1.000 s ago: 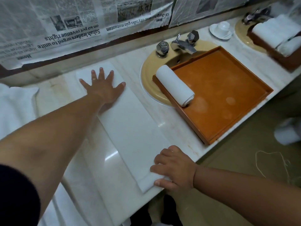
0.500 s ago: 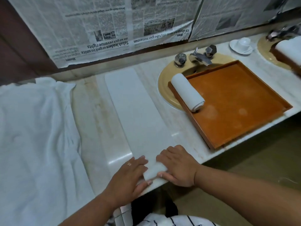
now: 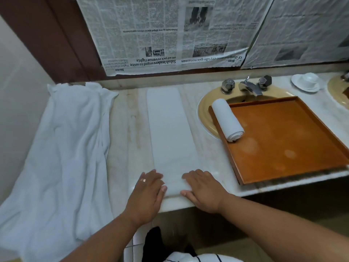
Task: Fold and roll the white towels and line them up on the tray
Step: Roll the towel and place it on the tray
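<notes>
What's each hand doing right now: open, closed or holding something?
Left hand: grips the near end of the folded towel.
Right hand: grips that same end.

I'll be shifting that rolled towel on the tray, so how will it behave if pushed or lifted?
The rolled towel would probably roll if pushed sideways, being a cylinder on the flat tray. It's soft cloth, so likely light and squashy. Its layered end is unsecured, so it may unwind unless gripped around the middle.
</notes>
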